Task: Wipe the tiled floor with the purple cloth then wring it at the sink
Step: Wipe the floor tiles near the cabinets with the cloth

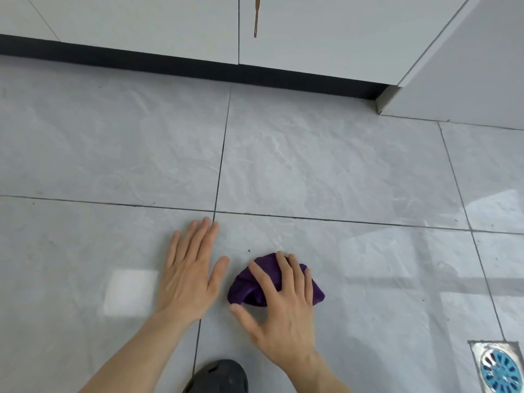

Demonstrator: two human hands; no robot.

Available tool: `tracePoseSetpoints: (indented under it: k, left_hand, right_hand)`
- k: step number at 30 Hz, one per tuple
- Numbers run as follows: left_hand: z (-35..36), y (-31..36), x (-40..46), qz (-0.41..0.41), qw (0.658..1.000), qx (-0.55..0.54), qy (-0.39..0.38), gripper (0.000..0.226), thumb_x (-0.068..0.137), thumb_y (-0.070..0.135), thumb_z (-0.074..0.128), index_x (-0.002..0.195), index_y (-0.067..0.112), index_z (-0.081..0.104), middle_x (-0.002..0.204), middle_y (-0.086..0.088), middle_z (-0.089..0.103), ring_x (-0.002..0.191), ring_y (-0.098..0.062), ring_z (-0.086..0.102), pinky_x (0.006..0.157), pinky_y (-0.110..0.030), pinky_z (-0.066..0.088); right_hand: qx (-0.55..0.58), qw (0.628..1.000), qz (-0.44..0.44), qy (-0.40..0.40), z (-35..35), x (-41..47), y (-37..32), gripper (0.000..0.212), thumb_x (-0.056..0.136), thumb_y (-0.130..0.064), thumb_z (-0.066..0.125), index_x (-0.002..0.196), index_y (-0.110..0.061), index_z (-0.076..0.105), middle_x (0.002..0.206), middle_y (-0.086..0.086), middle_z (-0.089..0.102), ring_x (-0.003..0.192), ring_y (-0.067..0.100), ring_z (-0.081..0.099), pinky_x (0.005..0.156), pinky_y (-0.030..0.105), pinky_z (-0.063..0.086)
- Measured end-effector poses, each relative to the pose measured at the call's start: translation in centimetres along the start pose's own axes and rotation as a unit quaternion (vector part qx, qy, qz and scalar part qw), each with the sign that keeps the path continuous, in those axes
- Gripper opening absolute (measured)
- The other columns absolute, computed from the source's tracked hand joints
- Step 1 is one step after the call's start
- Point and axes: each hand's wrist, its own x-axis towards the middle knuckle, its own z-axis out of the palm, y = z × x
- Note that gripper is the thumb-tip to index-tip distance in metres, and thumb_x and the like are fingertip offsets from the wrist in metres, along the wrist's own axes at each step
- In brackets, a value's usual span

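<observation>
The purple cloth (243, 289) lies bunched on the grey tiled floor (312, 171), near the bottom centre of the head view. My right hand (283, 302) presses down on it with fingers spread over the top, thumb on the floor to its left. Just left of the cloth, my left hand (190, 273) rests flat on the tile with fingers together, holding nothing. The sink is out of view.
White cabinet doors (326, 38) above a dark kickboard (198, 68) close off the far side, with a brown drip (256, 18) running down one door. A white panel (467, 80) stands at right. A floor drain (496, 367) sits bottom right, my shoe (218, 377) at bottom centre.
</observation>
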Motion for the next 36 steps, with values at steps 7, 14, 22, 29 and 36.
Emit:
tracePoseSetpoints:
  k: [7, 14, 22, 29, 36]
  left_hand:
    - [2.2, -1.5, 1.8, -0.024, 1.000, -0.009, 0.001, 0.067, 0.106, 0.050, 0.008, 0.164, 0.017, 0.015, 0.173, 0.003, 0.011, 0.161, -0.014, 0.002, 0.130, -0.045, 0.006]
    - [2.5, -1.4, 2.0, -0.026, 1.000, -0.008, 0.011, 0.063, 0.106, 0.043, 0.014, 0.163, 0.017, 0.020, 0.172, 0.002, 0.017, 0.161, -0.015, 0.007, 0.129, -0.050, 0.015]
    - [2.3, -1.2, 1.9, -0.027, 1.000, -0.003, 0.010, 0.065, 0.105, 0.047, 0.020, 0.163, 0.017, 0.019, 0.173, 0.002, 0.016, 0.161, -0.015, 0.006, 0.129, -0.051, 0.016]
    - [2.2, -1.3, 1.9, -0.027, 1.000, 0.005, 0.005, 0.067, 0.105, 0.050, 0.012, 0.163, 0.018, 0.019, 0.173, 0.002, 0.017, 0.161, -0.015, 0.006, 0.130, -0.050, 0.014]
    - [2.0, -1.2, 1.9, -0.024, 1.000, 0.010, -0.001, 0.068, 0.105, 0.051, 0.012, 0.163, 0.017, 0.016, 0.173, 0.002, 0.013, 0.161, -0.014, 0.003, 0.130, -0.048, 0.010]
  right_hand:
    - [0.126, 0.989, 0.016, 0.081, 2.8, 2.7, -0.4, 0.037, 0.086, -0.004, 0.075, 0.112, -0.020, 0.054, 0.145, 0.003, 0.046, 0.135, 0.028, 0.044, 0.104, 0.060, 0.045]
    - [-0.005, 0.998, -0.057, 0.029, 3.9, 6.2, -0.4, 0.050, 0.093, -0.023, 0.069, 0.140, -0.031, 0.056, 0.162, 0.007, 0.037, 0.156, 0.028, 0.022, 0.124, 0.059, 0.019]
    - [0.024, 0.996, -0.070, 0.059, 4.3, 9.1, 0.6, 0.054, 0.089, -0.007, 0.070, 0.140, -0.024, 0.060, 0.155, 0.007, 0.048, 0.152, 0.027, 0.033, 0.125, 0.053, 0.022]
    - [0.030, 0.994, -0.089, 0.059, 3.9, 9.0, 1.1, 0.050, 0.087, -0.003, 0.070, 0.133, -0.019, 0.065, 0.154, 0.008, 0.051, 0.150, 0.030, 0.037, 0.121, 0.057, 0.030]
    - [-0.021, 0.996, -0.038, 0.084, 0.0, 6.9, 6.3, 0.043, 0.090, 0.001, 0.070, 0.129, -0.016, 0.068, 0.148, 0.007, 0.056, 0.144, 0.030, 0.045, 0.109, 0.057, 0.044]
